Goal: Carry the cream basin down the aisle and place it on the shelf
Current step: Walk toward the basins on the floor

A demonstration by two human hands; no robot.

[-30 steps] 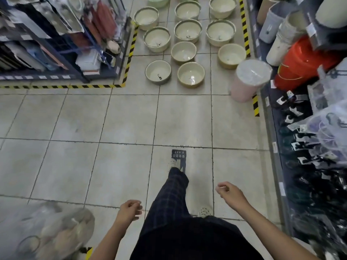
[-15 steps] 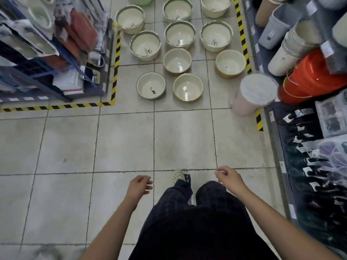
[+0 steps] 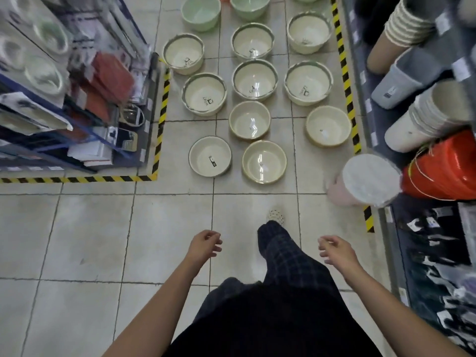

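Walking toward a cluster of basins set out on the tiled floor [image 3: 85,228]; step in hand is judged to be the approach, pickup not yet begun. Left hand [image 3: 204,244] is hanging empty, fingers loosely curled, gripping nothing. Right hand [image 3: 334,249] is likewise empty and loosely curled. One leg in checked trousers [image 3: 280,256] is stepping forward between them.

Cream basins are sitting in rows ahead, well apart from both hands. Nearest two: a cream basin with a dark label inside [image 3: 210,157], and just beside it, to its right, a second cream basin [image 3: 264,161]. Green basins [image 3: 201,12] are lying at the far end. Which cream one is meant cannot be told.

Notes for doing it well:
- Stopping short of the front row, so feet are not nudging the rims.
- Crouching and taking one basin by opposite sides of the rim, both hands.
- Minding the pale bin [image 3: 365,180] leaning out from the right shelf [image 3: 386,228], and the striped floor tape [image 3: 159,119] edging the left rack.
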